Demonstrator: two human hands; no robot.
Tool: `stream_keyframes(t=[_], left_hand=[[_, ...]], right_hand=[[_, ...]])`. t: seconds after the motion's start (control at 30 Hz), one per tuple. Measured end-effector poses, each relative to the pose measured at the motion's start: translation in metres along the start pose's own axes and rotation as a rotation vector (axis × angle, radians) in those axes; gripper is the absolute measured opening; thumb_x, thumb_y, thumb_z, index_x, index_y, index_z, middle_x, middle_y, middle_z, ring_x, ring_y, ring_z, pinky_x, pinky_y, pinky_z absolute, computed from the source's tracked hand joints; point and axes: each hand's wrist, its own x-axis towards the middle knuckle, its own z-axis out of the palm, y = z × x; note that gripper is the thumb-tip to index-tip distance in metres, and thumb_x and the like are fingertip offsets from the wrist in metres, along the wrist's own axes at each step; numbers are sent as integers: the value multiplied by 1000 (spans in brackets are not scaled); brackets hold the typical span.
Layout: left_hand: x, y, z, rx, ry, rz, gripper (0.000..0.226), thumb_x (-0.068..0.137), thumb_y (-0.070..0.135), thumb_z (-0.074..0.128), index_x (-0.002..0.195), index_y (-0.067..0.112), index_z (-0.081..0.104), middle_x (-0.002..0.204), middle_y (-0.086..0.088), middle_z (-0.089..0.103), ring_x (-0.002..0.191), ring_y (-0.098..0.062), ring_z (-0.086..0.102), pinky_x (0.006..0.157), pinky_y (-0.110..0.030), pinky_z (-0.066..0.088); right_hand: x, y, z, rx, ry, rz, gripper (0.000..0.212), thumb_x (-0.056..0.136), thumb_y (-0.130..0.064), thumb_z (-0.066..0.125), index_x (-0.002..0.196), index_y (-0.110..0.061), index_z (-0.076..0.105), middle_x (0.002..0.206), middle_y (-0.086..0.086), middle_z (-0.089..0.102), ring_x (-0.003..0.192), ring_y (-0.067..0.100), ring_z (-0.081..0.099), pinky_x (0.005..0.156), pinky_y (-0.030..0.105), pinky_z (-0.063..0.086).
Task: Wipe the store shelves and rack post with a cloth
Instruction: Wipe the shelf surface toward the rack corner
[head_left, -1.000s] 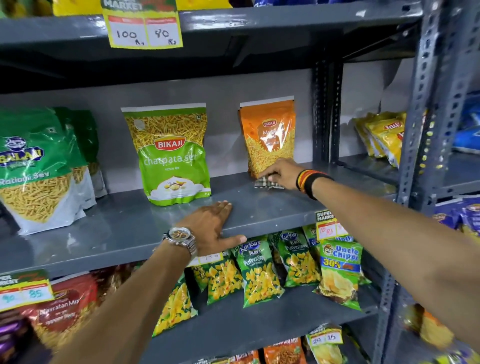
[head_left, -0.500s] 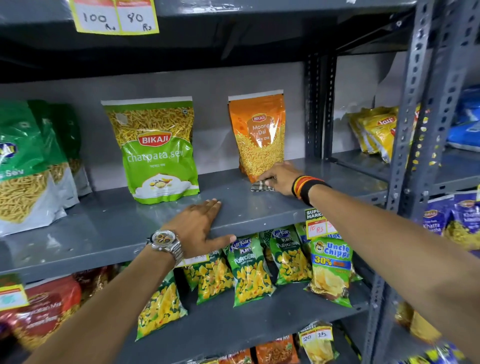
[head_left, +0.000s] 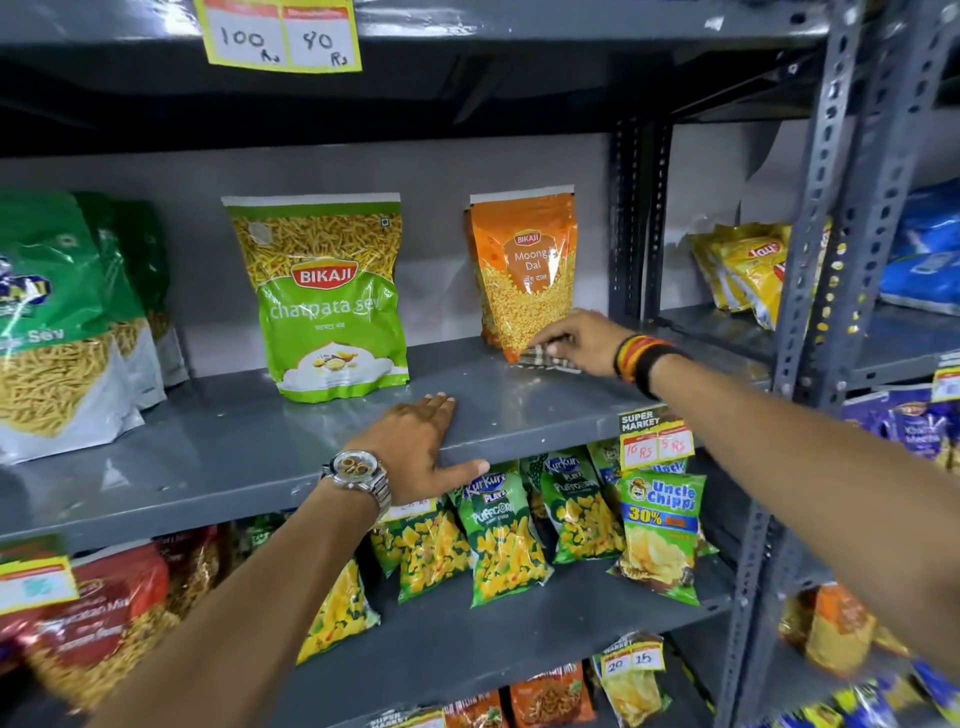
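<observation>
Right hand (head_left: 582, 340) presses a small checked cloth (head_left: 545, 358) flat onto the grey shelf (head_left: 234, 447), fingers closed over it, right against the foot of the orange Moong Dal pouch (head_left: 524, 275), probably to reach dust along the pack's base. Left hand (head_left: 421, 447) lies open and empty, palm down on the shelf's front edge, likely as a brace. Folded small, the cloth looks dark-and-pale plaid, mostly hidden under the fingers.
</observation>
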Motion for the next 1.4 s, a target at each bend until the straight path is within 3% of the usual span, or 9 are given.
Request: stream_keyframes(t=[0.1, 0.2, 0.4, 0.53, 0.7, 0.9, 1.03, 1.27, 1.4], left_hand=[[-1, 1, 0, -1, -1, 7, 107, 88, 84, 27, 160, 5, 21, 166, -15, 27, 150, -27, 32, 123, -39, 24], [-2, 2, -1, -1, -3, 4, 109, 86, 85, 28, 159, 5, 22, 166, -16, 28, 150, -28, 32, 123, -39, 25], [-1, 0, -3, 5, -38, -15, 122, 75, 93, 12, 160, 5, 21, 166, -15, 26, 151, -27, 31, 123, -39, 26], [5, 7, -5, -8, -37, -2, 120, 77, 94, 14, 160, 7, 20, 167, -13, 25, 150, -27, 33, 122, -41, 29], [39, 52, -12, -64, -36, -22, 108, 85, 88, 24, 161, 11, 18, 168, -8, 23, 151, -27, 31, 122, -40, 29], [65, 78, -6, -95, -50, -49, 104, 89, 84, 25, 162, 12, 14, 170, -7, 18, 153, -25, 25, 123, -42, 26], [65, 76, -3, -94, -52, -59, 105, 87, 85, 25, 162, 11, 15, 169, -8, 19, 153, -24, 26, 123, -40, 27], [61, 82, -8, -89, -37, -55, 102, 89, 81, 26, 161, 8, 18, 168, -11, 23, 152, -26, 28, 122, -38, 25], [61, 81, -9, -120, -35, -70, 103, 88, 83, 27, 161, 10, 20, 168, -10, 24, 152, -25, 28, 122, -38, 25]], right_hand=[[28, 6, 36, -59, 1, 47, 33, 98, -16, 50, 116, -36, 69, 121, 9, 62, 104, 23, 51, 100, 41, 45], [15, 14, 36, -80, -18, 12, 32, 99, -24, 48, 119, -42, 64, 116, 10, 54, 125, 31, 40, 109, 49, 34], [-85, 20, -10, -46, -177, -131, 28, 98, -30, 51, 120, -41, 64, 101, 1, 55, 97, 15, 46, 82, 31, 36], [-93, 37, -40, 28, -103, -79, 28, 98, -27, 51, 119, -40, 65, 103, -4, 55, 98, 12, 54, 88, 32, 40], [-14, 50, -36, 66, 21, -22, 30, 99, -15, 50, 121, -27, 67, 124, 1, 59, 115, 19, 53, 100, 31, 38], [49, 83, 7, -25, -45, -70, 33, 97, -13, 51, 119, -29, 69, 122, 2, 65, 111, 23, 59, 91, 24, 40], [24, 106, 2, 15, -66, -133, 30, 99, -21, 49, 119, -34, 66, 86, -8, 48, 93, 20, 50, 83, 30, 34], [-81, 127, -57, 6, -265, -273, 26, 97, -35, 53, 117, -47, 63, 104, -7, 55, 102, 13, 54, 90, 32, 44], [-49, 131, -58, 62, -66, -158, 25, 97, -31, 52, 115, -46, 64, 108, -2, 57, 105, 18, 56, 100, 41, 43]])
